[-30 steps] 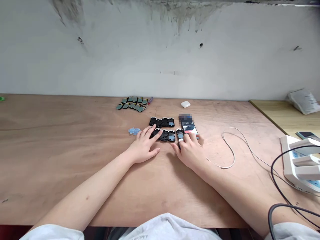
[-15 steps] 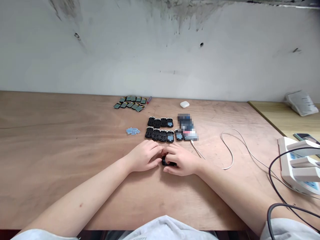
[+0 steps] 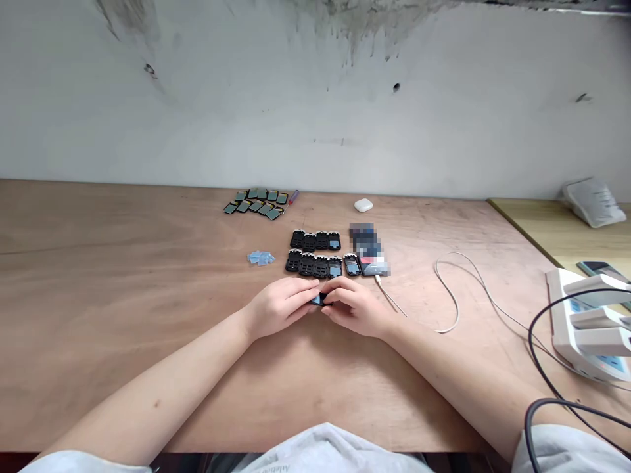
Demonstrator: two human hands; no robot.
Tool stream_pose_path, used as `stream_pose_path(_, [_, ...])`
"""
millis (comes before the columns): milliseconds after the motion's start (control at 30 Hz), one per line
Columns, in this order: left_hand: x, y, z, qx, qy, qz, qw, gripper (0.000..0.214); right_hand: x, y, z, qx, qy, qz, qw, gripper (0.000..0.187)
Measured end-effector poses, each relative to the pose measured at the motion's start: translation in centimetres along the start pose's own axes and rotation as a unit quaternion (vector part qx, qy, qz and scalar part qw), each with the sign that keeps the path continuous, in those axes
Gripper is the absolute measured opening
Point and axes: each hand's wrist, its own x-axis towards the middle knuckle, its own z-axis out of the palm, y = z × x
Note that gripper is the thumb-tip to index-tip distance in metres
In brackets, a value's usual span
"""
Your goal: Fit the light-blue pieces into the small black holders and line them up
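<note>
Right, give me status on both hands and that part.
Left hand and right hand both pinching one small black part above the table. Rows of black parts just beyond. Nothing blocking.

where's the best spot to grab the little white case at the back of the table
Take the white case across its two long sides, coming straight down from above. It lies flat and low on the wooden table, a rounded pebble shape with nothing touching it, so a thumb and finger can close on its sides. The right hand is the nearer one, though both hands are busy with a small black part.
</note>
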Motion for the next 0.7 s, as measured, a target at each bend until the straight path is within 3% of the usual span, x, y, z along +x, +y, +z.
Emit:
stream_pose_path(167, [-0.2,0.0,-0.2,-0.020,0.037,-0.017,0.999,0.042,0.1,-0.3,-0.1,0.005,0.001,0.060,0.998,0.021])
stream_pose_path(300, [-0.6,-1.2,-0.9,-0.032,0.117,-0.179,0.976,0.029,-0.1,-0.2,-0.3,-0.011,0.016,0.120,0.993,0.027])
stream_pose_path(367, [-1.0,-2.7,-1.2,-0.042,0.179,-0.302,0.935,0.025,-0.2,0.0,-0.3,-0.015,0.013,0.125,0.992,0.025])
stream_pose_path(467, [-1.6,-5.3,-1.4,-0.135,0.274,-0.469,0.829,0.039,-0.3,0.3,-0.3,-0.018,-0.002,0.108,0.994,0.021])
stream_pose_path(567, [-1.9,-6.8,-1.5,-0.207,0.337,-0.553,0.734,0.050,-0.2,0.2,-0.2,-0.030,-0.018,0.078,0.996,0.018])
stream_pose_path(633, [-1.9,-7.0,-1.4,-0.225,0.353,-0.556,0.718,0.051,-0.2,0.1,-0.3,-0.040,-0.030,0.062,0.997,0.016])
stream_pose_path(700, [-1.7,-6.7,-1.4,-0.223,0.353,-0.540,0.731,0.049,-0.1,-0.1,-0.4,-0.049,-0.039,0.052,0.997,0.014])
